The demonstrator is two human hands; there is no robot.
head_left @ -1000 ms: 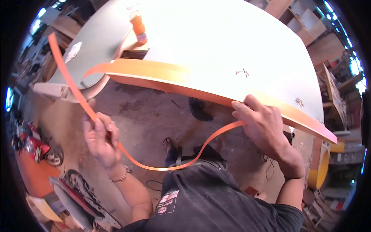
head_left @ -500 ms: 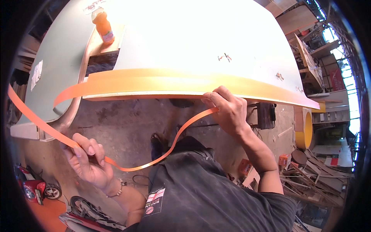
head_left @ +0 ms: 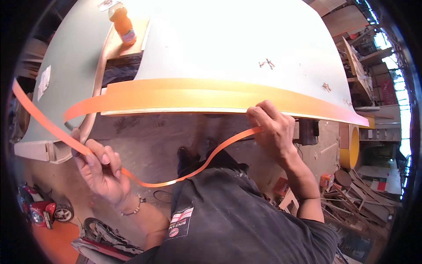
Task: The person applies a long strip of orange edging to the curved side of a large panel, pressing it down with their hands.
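Note:
A long, narrow orange edging strip point(head_left: 44, 121) runs from the far left through my left hand point(head_left: 104, 171), sags in a shallow curve, and reaches my right hand point(head_left: 273, 128). My left hand pinches it between thumb and fingers, palm turned up. The fingers of my right hand close on the strip's other part at the front edge of a pale board point(head_left: 211, 57), touching that edge. Wider orange strips point(head_left: 176, 94) lie along the board's front margin, and one end curls off to the left. My right hand hides where the narrow strip ends.
An orange drink bottle point(head_left: 123, 26) stands on a wooden piece by a gap at the back left. Small hardware bits point(head_left: 266, 64) lie on the board. A curved grey-green panel point(head_left: 70, 66) is at left. Motorbikes point(head_left: 44, 209) stand lower left; scrap wood point(head_left: 356, 207) is piled at right.
My right hand has shifted right along the board's edge. The strip's sag between my hands is a little shallower. My left hand keeps its pinch, and the view has moved slightly.

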